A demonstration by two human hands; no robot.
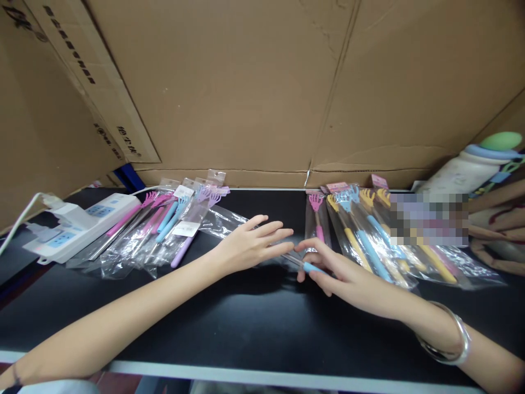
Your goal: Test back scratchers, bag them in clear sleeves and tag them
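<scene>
My stick (312, 267) is blue and silver. My bench (246, 328) is black, with a whitish front edge (229, 376). Near its back edge, the left scratchers (167, 223) are pink, blue and purple; the right scratchers (372, 254) are pink, yellow and blue.

We're in soft, even light here, and look, a pale sheen pools on the black tabletop (266, 336), glints fleck the plastic sleeves (112, 264); 1 blocky pixelated patch hides detail at right, and we see edges stretched, slightly blurred.
</scene>
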